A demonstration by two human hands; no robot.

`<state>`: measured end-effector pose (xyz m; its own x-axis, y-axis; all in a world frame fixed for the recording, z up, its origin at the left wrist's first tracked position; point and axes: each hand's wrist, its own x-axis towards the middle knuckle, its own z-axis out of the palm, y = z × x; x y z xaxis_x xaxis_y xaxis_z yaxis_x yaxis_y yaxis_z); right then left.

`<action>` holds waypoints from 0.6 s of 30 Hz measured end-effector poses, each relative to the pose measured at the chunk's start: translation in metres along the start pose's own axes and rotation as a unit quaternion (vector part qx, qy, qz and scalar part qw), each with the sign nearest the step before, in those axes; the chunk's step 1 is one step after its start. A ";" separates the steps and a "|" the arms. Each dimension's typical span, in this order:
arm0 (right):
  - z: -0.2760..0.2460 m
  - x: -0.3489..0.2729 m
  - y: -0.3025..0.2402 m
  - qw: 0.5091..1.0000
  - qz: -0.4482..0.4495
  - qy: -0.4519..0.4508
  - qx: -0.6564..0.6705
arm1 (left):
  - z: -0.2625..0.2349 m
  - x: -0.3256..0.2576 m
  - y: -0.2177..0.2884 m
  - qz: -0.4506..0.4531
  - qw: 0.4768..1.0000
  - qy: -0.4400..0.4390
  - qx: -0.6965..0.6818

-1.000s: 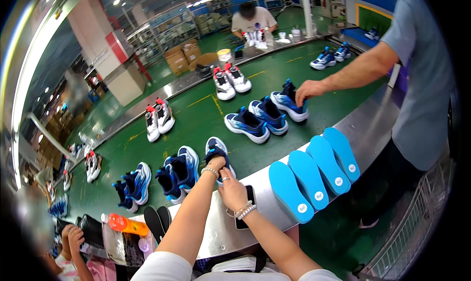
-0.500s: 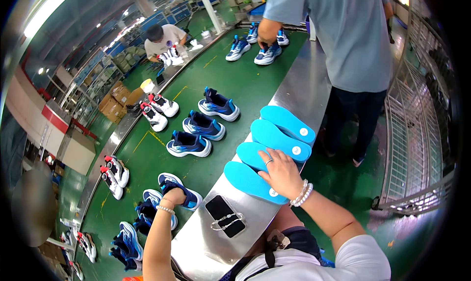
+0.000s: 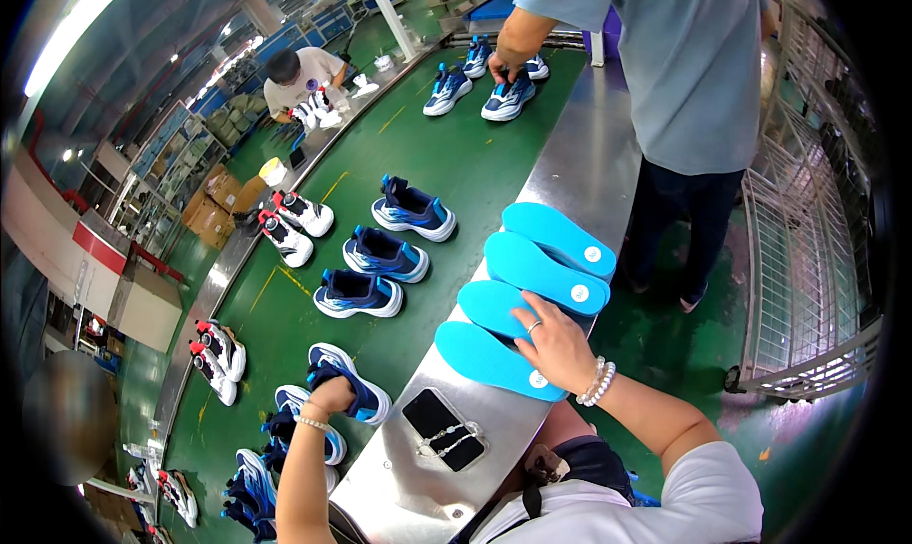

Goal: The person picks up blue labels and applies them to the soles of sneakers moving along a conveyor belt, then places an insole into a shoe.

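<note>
My left hand (image 3: 331,395) is in the opening of a navy-and-blue sneaker (image 3: 365,392) with a white sole, at the near edge of the green work surface. The hand grips the shoe, its fingertips hidden inside. My right hand (image 3: 559,346) rests with its fingers apart on a bright blue insole (image 3: 486,304). That insole lies in a row on the metal ledge, between a nearer insole (image 3: 480,354) and a farther insole (image 3: 537,267), with another insole (image 3: 546,229) beyond. White round stickers show on several of them.
A black phone (image 3: 445,428) with a clear beaded strap lies on the metal ledge (image 3: 408,487). Several blue sneakers (image 3: 356,293) and white-red sneakers (image 3: 285,238) stand on the green surface (image 3: 380,154). A co-worker (image 3: 689,78) handles shoes at the far end. A wire cart (image 3: 807,259) stands right.
My right hand has shifted slightly right and down, its fingers still on the same insole. The left hand stays at the sneaker. The whole view has shifted a little.
</note>
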<state>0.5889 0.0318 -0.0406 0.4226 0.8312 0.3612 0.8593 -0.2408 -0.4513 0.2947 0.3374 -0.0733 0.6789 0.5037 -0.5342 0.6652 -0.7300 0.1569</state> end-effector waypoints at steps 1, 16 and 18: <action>-0.001 0.000 -0.001 1.000 -0.003 0.001 -0.009 | -0.005 -0.003 -0.004 0.042 0.995 -0.024 0.084; -0.024 0.038 -0.001 0.958 -0.064 -0.213 -0.183 | -0.042 0.073 0.082 0.050 0.925 0.337 -0.170; -0.027 0.035 0.002 0.961 -0.082 -0.187 -0.187 | -0.033 0.065 0.080 0.089 0.918 0.369 -0.118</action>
<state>0.6128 0.0466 -0.0066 0.1987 0.9787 0.0518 0.9787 -0.1953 -0.0636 0.4025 0.3265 -0.0680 0.7510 0.6256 0.2110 0.5135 -0.7544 0.4089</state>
